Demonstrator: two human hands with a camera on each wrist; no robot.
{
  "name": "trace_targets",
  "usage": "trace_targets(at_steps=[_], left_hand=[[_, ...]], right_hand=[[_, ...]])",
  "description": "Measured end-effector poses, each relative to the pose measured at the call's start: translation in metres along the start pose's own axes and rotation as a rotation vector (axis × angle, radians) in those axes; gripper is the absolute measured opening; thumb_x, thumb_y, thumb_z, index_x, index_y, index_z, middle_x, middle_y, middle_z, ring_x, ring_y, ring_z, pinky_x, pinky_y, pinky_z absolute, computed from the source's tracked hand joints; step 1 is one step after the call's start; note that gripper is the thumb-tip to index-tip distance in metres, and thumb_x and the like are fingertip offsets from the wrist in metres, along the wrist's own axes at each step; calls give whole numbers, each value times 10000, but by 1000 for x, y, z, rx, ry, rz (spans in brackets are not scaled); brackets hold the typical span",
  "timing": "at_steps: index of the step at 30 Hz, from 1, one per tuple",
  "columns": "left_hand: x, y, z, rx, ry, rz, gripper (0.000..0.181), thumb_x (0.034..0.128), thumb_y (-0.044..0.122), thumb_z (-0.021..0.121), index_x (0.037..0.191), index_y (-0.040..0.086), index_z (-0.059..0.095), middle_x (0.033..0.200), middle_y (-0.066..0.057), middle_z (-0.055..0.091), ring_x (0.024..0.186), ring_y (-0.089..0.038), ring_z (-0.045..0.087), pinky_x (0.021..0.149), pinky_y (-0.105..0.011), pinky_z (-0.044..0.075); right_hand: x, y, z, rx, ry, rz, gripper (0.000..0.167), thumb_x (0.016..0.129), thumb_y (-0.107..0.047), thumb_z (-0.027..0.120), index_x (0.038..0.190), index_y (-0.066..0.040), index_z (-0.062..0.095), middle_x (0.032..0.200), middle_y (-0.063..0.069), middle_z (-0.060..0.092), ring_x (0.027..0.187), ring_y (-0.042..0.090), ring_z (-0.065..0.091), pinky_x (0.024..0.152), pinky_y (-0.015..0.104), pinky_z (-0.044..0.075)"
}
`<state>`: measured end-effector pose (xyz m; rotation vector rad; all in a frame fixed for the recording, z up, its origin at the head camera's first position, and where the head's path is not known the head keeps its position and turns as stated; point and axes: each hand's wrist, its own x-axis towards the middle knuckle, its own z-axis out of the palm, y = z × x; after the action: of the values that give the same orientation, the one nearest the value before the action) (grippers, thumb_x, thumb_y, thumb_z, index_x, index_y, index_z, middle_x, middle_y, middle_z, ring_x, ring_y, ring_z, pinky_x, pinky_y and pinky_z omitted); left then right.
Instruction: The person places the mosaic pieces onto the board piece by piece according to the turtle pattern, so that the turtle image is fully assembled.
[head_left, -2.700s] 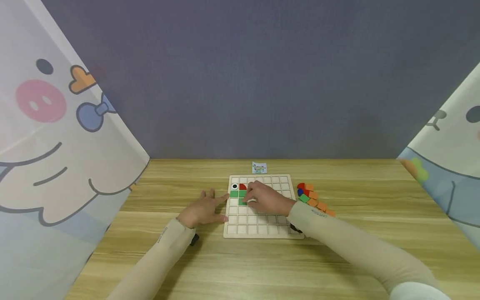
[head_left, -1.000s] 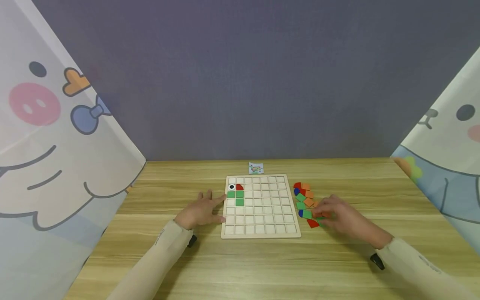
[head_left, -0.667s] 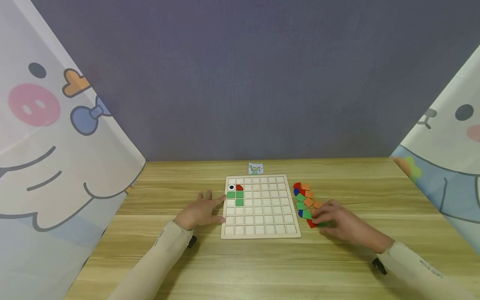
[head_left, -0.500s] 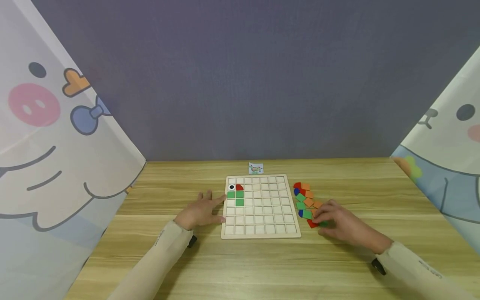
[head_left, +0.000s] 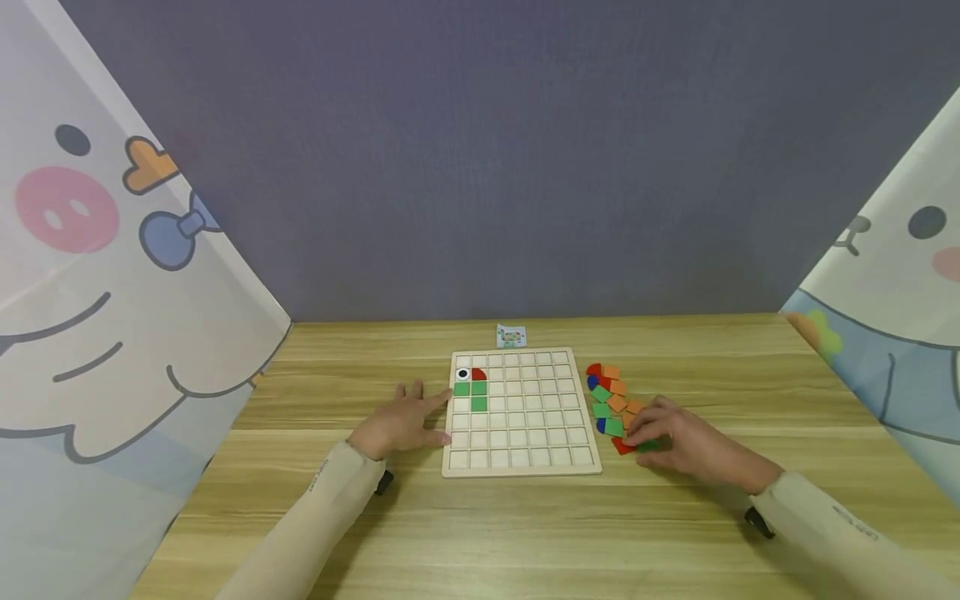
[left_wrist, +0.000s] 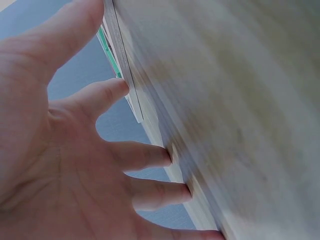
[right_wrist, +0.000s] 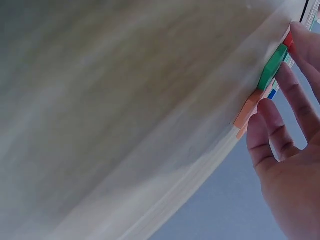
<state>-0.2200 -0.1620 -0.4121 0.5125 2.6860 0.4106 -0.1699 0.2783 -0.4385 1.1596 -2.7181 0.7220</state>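
Note:
A pale gridded board (head_left: 529,476) lies on the table with an eye tile (head_left: 462,374), a red quarter-round tile (head_left: 479,375) and several green tiles (head_left: 479,404) in its upper left cells. My left hand (head_left: 397,423) rests at the board's left edge, thumb and index finger against it. In the left wrist view its fingers are spread. To the right of the board, my right hand (head_left: 678,442) reaches low into the loose tiles, fingers lightly bent. In the right wrist view, thumb and index finger stand apart beside a green tile (right_wrist: 273,67) and a red tile (right_wrist: 288,41), partly hidden by the fingers.
Loose orange tiles (head_left: 617,403), green tiles (head_left: 601,411) and blue pieces (head_left: 601,426) lie in a cluster between board and right hand. A small picture card (head_left: 512,337) lies behind the board. A grey panel (head_left: 540,167) stands at the back.
My right hand has left the board's green tiles and gone right to the loose tiles, where it has barely shifted over the last half second. The left hand stays at the board's edge.

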Motion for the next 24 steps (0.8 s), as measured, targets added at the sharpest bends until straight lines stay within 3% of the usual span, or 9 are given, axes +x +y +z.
trace_targets(at_steps=[5, 12, 20, 24], left_hand=[[0, -1, 0, -2, 1, 12, 775, 839, 448, 675, 1495, 278, 299, 1495, -323, 93, 1318, -571, 68, 899, -721, 283], [1, -1, 1, 13, 3, 14, 780, 833, 458, 675, 1494, 277, 303, 1493, -325, 108, 1313, -576, 86, 887, -702, 323], [1, -2, 3, 11, -4, 15, 778, 837, 455, 672, 1496, 280, 296, 1490, -332, 108, 1319, -569, 84, 896, -670, 350], [1, -1, 1, 7, 0, 13, 778, 839, 448, 674, 1496, 273, 297, 1491, -330, 103, 1318, -571, 78, 900, -697, 316]], right_hand=[[4, -1, 0, -9, -6, 11, 243, 727, -145, 823, 944, -227, 751, 978, -125, 615, 910, 76, 488, 737, 288, 502], [12, -11, 4, -37, -34, 102, 169, 739, -259, 819, 840, -258, 683, 865, -169, 565, 839, 103, 480, 723, 313, 478], [18, -19, 9, -66, -30, 167, 201, 726, -197, 827, 788, -260, 646, 826, -178, 570, 771, 87, 458, 662, 269, 458], [20, -19, 10, -86, -13, 178, 224, 716, -169, 827, 770, -269, 635, 807, -191, 566, 764, 83, 488, 814, 373, 471]])
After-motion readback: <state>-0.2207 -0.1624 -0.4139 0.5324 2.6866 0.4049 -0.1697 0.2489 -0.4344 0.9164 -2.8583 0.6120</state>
